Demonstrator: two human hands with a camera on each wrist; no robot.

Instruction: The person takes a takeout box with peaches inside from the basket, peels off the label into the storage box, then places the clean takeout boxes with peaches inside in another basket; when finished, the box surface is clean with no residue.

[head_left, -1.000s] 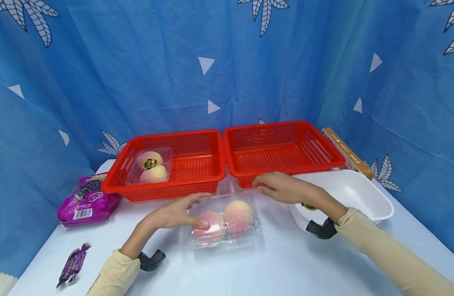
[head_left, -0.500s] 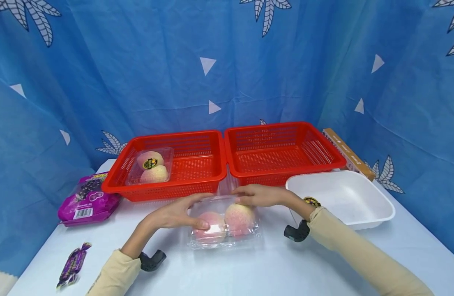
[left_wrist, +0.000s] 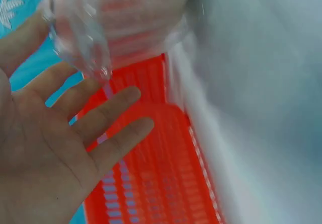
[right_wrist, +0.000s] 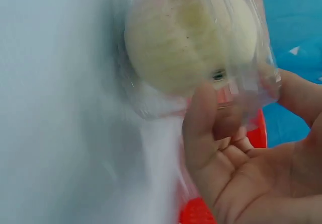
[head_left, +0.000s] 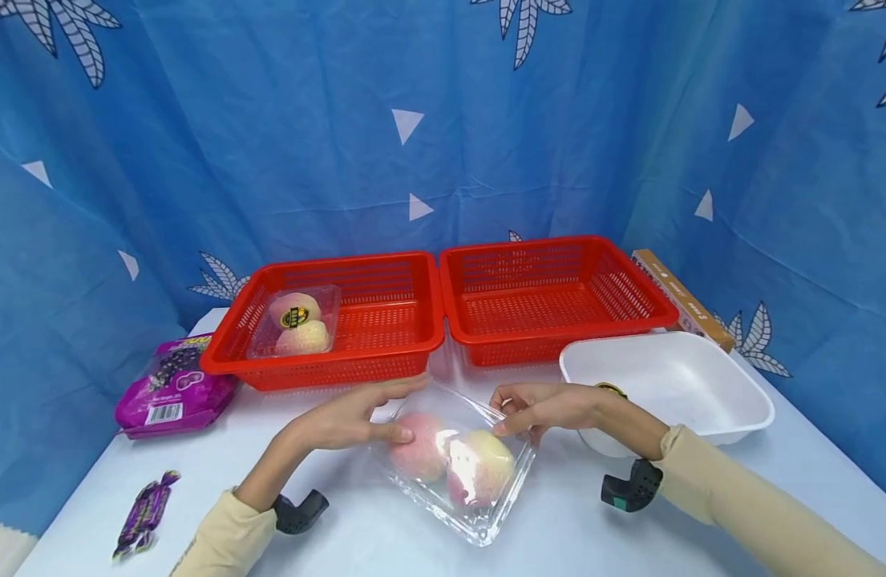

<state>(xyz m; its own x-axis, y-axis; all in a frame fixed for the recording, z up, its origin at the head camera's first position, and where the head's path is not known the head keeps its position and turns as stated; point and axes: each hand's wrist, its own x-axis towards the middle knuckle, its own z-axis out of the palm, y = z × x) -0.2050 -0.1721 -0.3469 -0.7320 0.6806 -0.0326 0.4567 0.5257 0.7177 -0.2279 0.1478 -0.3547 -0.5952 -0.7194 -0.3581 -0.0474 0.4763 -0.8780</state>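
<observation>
A clear plastic box (head_left: 457,473) with two peaches (head_left: 482,473) stands tilted on the white table, its far edge lifted. My left hand (head_left: 356,417) rests against the box's left side, fingers straight and spread (left_wrist: 110,128), thumb on the near wall. My right hand (head_left: 540,409) pinches the raised far right edge of the box. In the right wrist view its fingers (right_wrist: 201,128) curl round the clear rim (right_wrist: 251,88) beside a peach (right_wrist: 186,38). The left wrist view shows the box (left_wrist: 115,22) blurred above my palm.
Two red baskets (head_left: 327,369) (head_left: 558,340) stand side by side behind; the left one holds another clear peach box (head_left: 296,320). A white tray (head_left: 731,401) sits at right, a cardboard box (head_left: 681,300) behind it. A purple bag (head_left: 174,389) and a purple candy (head_left: 143,513) lie at left.
My right hand came from the right basket's front to the box, took its far edge and tipped the box up toward me. The left hand stayed at the box's left side.
</observation>
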